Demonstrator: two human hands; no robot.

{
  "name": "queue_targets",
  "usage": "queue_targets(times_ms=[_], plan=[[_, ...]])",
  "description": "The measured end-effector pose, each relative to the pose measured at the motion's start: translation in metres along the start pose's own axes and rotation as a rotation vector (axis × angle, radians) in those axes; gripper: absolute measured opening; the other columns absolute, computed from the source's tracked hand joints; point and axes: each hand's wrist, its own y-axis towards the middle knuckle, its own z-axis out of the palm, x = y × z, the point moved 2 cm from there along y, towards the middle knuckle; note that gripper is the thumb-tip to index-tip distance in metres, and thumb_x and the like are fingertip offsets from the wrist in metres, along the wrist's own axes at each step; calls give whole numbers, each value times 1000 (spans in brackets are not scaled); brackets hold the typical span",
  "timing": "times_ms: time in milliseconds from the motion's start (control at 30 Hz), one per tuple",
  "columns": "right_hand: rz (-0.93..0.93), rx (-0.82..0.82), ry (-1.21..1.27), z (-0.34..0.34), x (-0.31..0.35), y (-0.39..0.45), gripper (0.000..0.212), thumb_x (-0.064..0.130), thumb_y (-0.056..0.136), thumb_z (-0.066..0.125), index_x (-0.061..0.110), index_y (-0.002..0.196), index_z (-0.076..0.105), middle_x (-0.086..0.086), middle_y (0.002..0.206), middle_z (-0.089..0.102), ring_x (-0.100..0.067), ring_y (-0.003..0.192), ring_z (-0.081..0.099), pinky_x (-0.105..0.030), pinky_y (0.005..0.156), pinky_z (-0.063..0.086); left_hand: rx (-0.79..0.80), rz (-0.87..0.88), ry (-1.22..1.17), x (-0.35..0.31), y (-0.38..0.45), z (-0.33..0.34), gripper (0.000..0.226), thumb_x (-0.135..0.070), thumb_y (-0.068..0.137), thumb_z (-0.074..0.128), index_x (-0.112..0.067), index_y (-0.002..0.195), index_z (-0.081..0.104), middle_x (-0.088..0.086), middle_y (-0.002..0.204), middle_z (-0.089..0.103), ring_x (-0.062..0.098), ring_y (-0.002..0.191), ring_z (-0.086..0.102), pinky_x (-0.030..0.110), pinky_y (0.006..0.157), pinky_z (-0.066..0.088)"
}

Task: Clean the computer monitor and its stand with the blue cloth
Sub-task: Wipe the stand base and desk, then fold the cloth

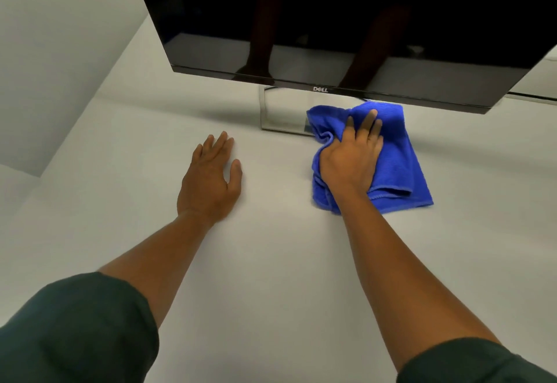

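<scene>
Broad glossy black computer monitor (331,20) at twelve o'clock on the white table (271,262), probably top-heavy and easily smudged, so best steadied by the bezel; thin chrome stand (263,111) beneath, stiff and slick. Soft, light blue cloth (391,147) bunched at one o'clock over the stand's right part, flattened under the right hand (351,159) with fingers (369,120) straight and spread; left hand (211,177) flat on the table at eleven o'clock, holding nothing. Readable only: "DELL" on the lower bezel.
</scene>
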Motion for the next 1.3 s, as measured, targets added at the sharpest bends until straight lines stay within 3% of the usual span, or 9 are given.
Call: queue_targets(times_ms=[233,633,800,900,1067,1300], plan=[[-119,44,-3,-3,13,-15,60,39,101,32,8,151,18,-17,159,8,-34,147,6,-45,120,5,10,-13,-12,-6,-1,-4,51,-38,101,36,-29,150,31,-17,158,21,4,147,8,26,119,12],[-454,320,87,11,92,-27,66,34,102,36,16,154,1,-3,161,-11,-20,148,-12,-35,119,-10,58,-9,-27,-6,1,-4,57,-35,100,37,-21,153,20,-2,160,21,14,148,11,27,118,9],[-358,219,184,6,78,-31,60,29,101,38,18,153,9,2,162,0,-16,148,-2,-28,117,-9,114,22,20,0,5,1,57,-38,101,30,-22,154,17,-7,161,13,10,149,4,27,120,1],[-178,114,194,-3,49,-30,60,30,100,41,15,153,14,-1,161,9,-18,148,5,-31,120,-1,106,63,20,-1,4,-2,56,-37,101,28,-18,153,21,-4,161,13,11,149,4,30,121,1],[-25,81,152,-14,0,-11,57,30,100,39,13,151,20,-7,161,10,-24,148,7,-37,121,7,129,95,25,1,4,0,61,-42,99,19,-17,154,16,-4,162,6,13,149,-1,34,122,0],[56,75,-23,0,29,-18,66,39,100,38,10,153,10,-12,161,5,-28,148,4,-41,121,7,136,89,61,1,5,0,62,-42,99,16,-16,154,16,-2,162,7,14,149,0,35,122,2]])
